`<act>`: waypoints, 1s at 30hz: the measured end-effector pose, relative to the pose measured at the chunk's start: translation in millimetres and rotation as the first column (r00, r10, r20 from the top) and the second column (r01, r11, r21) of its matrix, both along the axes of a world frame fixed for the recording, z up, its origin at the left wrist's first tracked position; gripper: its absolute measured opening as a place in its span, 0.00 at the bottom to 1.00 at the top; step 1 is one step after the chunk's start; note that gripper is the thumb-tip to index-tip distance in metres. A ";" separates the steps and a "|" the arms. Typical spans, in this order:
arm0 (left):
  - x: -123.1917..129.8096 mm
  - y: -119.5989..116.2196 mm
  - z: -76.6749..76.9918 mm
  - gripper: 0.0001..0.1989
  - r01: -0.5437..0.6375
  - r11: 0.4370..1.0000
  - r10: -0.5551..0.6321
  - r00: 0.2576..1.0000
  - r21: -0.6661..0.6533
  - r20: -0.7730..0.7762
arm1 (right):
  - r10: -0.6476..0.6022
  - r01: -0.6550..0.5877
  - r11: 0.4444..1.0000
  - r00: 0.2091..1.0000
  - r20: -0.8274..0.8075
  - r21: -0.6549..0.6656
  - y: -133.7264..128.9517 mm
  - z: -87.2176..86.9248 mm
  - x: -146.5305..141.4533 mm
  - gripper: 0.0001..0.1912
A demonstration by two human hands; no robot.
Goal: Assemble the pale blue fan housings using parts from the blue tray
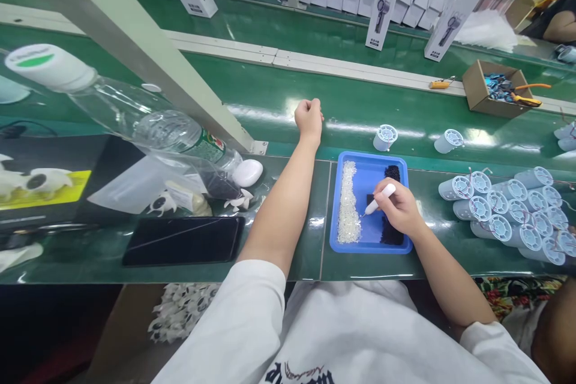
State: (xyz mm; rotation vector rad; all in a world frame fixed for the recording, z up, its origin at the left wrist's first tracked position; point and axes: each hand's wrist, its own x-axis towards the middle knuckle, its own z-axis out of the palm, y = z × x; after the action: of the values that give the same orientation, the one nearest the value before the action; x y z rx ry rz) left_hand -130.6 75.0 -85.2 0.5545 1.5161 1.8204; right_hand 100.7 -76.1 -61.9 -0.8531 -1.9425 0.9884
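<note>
My right hand grips a white pen-shaped tool with a thin tip. That tip points down at a strip of small clear-white pieces along the left side of a blue tray. Small black pieces fill the tray's right side, partly behind my hand. Farther out, my left hand is closed in a fist above the green surface; whatever its fingers hold, if anything, is hidden. To its right stand two light-blue cylindrical housings, one of them just behind the tray.
Several light-blue housings cluster at the right. A phone, a large plastic bottle and a metal post occupy the left. Beyond the rail are printed boxes; a cardboard box sits far right, near another person's arm.
</note>
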 end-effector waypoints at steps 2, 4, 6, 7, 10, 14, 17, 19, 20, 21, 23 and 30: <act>-0.6 0.9 -2.1 0.20 -0.003 1.000 0.003 1.000 0.011 -0.011 | -0.002 0.002 1.000 1.000 -0.002 0.030 -0.3 0.9 -0.7 0.15; -1.1 2.0 -4.0 0.19 -0.003 1.000 0.003 1.000 0.012 -0.021 | -0.010 0.010 0.997 1.000 -0.001 0.082 -0.3 2.2 -1.7 0.13; -1.3 3.0 -5.3 0.20 -0.008 1.000 0.008 0.999 0.003 -0.033 | -0.013 0.013 0.988 1.000 0.002 0.153 -0.1 3.1 -2.8 0.12; -1.3 3.5 -5.7 0.20 -0.011 1.000 0.011 0.999 -0.001 -0.038 | -0.009 0.007 0.983 1.000 0.009 0.185 0.1 3.2 -3.2 0.11; -0.8 3.8 -6.5 0.19 -0.012 1.000 0.012 0.999 0.006 -0.049 | 0.013 -0.025 0.975 0.999 0.053 0.223 0.4 1.7 -4.0 0.11; 0.2 2.1 -5.5 0.19 -0.005 1.000 0.005 0.999 0.008 -0.048 | 0.028 -0.042 0.981 0.997 0.071 0.190 0.3 -0.8 -2.6 0.11; 0.8 0.6 -4.0 0.20 -0.010 1.000 0.009 0.998 -0.005 -0.057 | -0.001 0.000 0.983 1.000 0.005 0.185 0.3 -0.4 -0.7 0.10; 1.0 0.0 -3.2 0.20 -0.012 1.000 0.012 0.998 -0.001 -0.059 | -0.028 0.033 0.982 0.999 -0.031 0.188 0.6 0.6 -0.1 0.09; 1.0 -0.1 -2.9 0.20 -0.012 1.000 0.012 0.998 0.002 -0.058 | -0.036 0.042 0.982 0.999 -0.036 0.185 0.8 1.1 -0.1 0.09; 1.1 -0.1 -2.6 0.20 -0.012 1.000 0.012 0.998 0.003 -0.055 | -0.041 0.047 0.982 0.999 -0.035 0.181 1.0 1.5 -0.2 0.09; 1.4 0.0 -2.2 0.20 -0.009 1.000 0.009 0.999 0.003 -0.046 | -0.050 0.052 0.984 0.999 -0.020 0.171 1.5 1.9 -0.9 0.10; 1.5 1.8 -3.3 0.21 -0.002 1.000 0.002 0.999 0.011 -0.054 | -0.050 0.043 0.990 0.998 0.043 0.135 1.1 1.7 -1.2 0.14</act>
State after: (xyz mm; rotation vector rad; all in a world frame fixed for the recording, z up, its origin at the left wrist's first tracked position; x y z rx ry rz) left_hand -129.1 76.8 -88.5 0.6121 1.5432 1.8299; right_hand 99.4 -75.0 -60.2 -0.8471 -1.9943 0.8073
